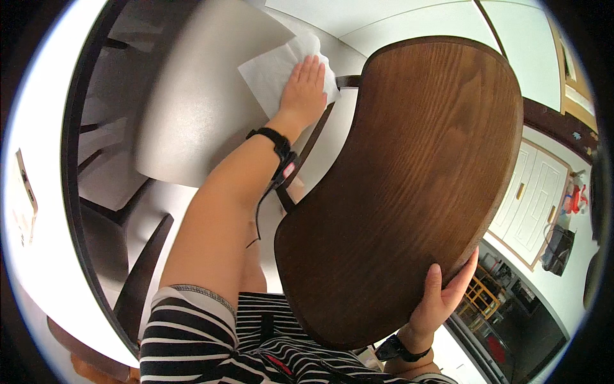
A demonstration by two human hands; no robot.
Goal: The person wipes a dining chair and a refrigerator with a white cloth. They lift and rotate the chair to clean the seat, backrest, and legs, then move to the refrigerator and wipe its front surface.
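Observation:
My left hand [306,91] lies flat, fingers together, over a white paper wipe [266,72] and holds it against the pale grey chair seat [201,96], near the seat's rear edge. A dark brown wooden backrest [407,173] with a curved outline fills the middle of the view. My right hand [439,297] grips its lower right edge, thumb on the face and the other fingers partly hidden behind the rim. Dark frame bars [314,139] show between seat and backrest. A black band with a small device is on my left wrist, and another black band is on my right.
At the left runs a white tabletop [72,269] with a dark edge and a phone [26,197] on it. Other dark chairs [103,249] stand beneath. White cabinet doors [532,197], a black bag [559,249] and a dark glossy screen [508,307] are on the right.

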